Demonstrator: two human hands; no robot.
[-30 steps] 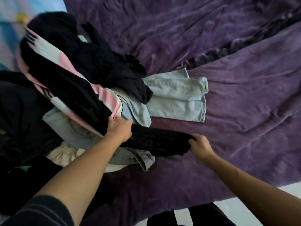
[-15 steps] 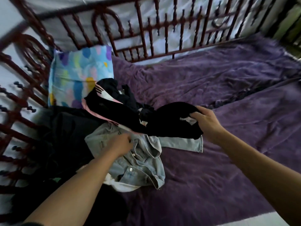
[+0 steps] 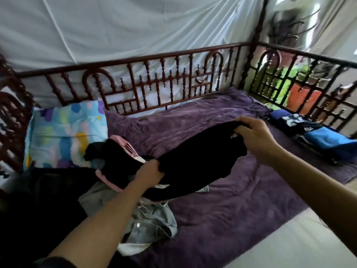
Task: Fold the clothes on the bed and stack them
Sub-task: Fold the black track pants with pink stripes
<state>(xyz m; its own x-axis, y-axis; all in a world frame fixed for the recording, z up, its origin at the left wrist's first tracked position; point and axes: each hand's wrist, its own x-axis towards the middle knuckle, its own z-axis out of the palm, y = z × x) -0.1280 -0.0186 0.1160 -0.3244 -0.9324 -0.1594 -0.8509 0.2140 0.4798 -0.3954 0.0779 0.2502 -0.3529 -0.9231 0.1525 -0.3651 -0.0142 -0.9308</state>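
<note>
A black garment (image 3: 195, 161) hangs stretched above the purple bed cover (image 3: 222, 213). My left hand (image 3: 149, 172) grips its lower left end. Its upper right edge is pinched by my right hand (image 3: 255, 136). Under and left of it lies a heap of unfolded clothes: a black and pink piece (image 3: 117, 151), a light denim jacket (image 3: 152, 221) and dark clothes (image 3: 44, 200). A stack of folded blue and dark clothes (image 3: 316, 136) sits at the bed's far right.
A colourful pillow (image 3: 63, 132) leans in the back left corner. A dark red wooden railing (image 3: 154, 84) runs round the back and sides of the bed. Pale floor (image 3: 289, 246) shows at the lower right, past the bed's edge.
Both hands lifted the black garment off the heap and drew it up and to the right. My left hand left the denim jacket and took hold of the garment. My view tilted upward.
</note>
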